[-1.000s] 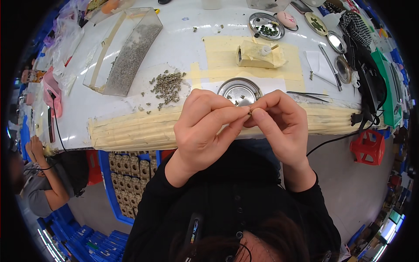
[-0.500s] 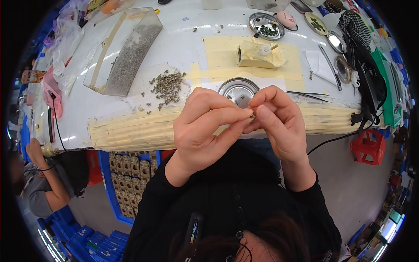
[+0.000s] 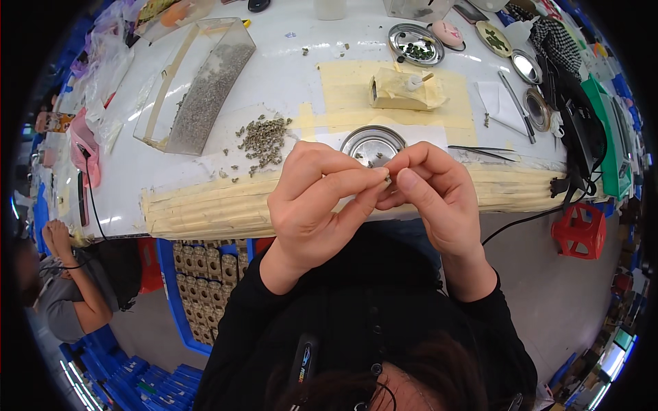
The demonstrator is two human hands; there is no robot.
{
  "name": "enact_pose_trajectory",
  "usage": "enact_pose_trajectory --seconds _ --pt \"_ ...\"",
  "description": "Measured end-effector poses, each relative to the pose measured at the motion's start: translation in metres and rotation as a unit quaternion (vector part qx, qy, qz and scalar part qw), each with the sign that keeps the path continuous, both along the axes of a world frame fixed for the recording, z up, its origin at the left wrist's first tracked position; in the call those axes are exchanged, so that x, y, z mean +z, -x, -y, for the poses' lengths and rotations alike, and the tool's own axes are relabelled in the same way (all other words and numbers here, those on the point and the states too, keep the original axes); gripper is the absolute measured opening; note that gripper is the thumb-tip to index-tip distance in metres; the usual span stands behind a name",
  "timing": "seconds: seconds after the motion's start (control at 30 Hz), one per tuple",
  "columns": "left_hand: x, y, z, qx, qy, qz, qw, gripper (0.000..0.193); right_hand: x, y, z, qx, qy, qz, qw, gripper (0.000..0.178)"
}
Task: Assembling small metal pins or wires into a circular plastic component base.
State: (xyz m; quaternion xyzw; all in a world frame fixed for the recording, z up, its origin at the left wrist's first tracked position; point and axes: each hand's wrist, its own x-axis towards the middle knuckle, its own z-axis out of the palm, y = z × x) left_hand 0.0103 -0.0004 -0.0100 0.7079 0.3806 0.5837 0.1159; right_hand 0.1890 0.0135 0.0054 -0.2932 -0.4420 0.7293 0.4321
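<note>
Left hand (image 3: 308, 212) and right hand (image 3: 442, 202) raised, fingers (image 3: 355, 181) curled, tips close together, 2 wrists (image 3: 279, 269) below the fingers, black sleeves (image 3: 241, 308) lower.

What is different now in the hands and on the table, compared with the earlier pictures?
The thumb of the right hand has drawn slightly rightward from the fingertips of the left hand, widening the gap beside the small piece. No pickup or release is visible. The round metal dish and the loose pile stayed in place; the view itself shifted slightly.
</note>
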Motion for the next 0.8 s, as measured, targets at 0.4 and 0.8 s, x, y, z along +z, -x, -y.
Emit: enact_pose_trajectory --seconds 0.4,0.8 --pt "0.006 -0.006 0.003 0.072 -0.036 -0.081 0.994 0.026 -0.008 0.007 0.008 -0.081 -0.109 0.046 0.990 0.011" --pt "0.006 -0.004 0.004 0.041 0.048 -0.019 0.998 0.021 -0.017 0.008 0.008 -0.132 -0.220 0.128 0.958 0.015"
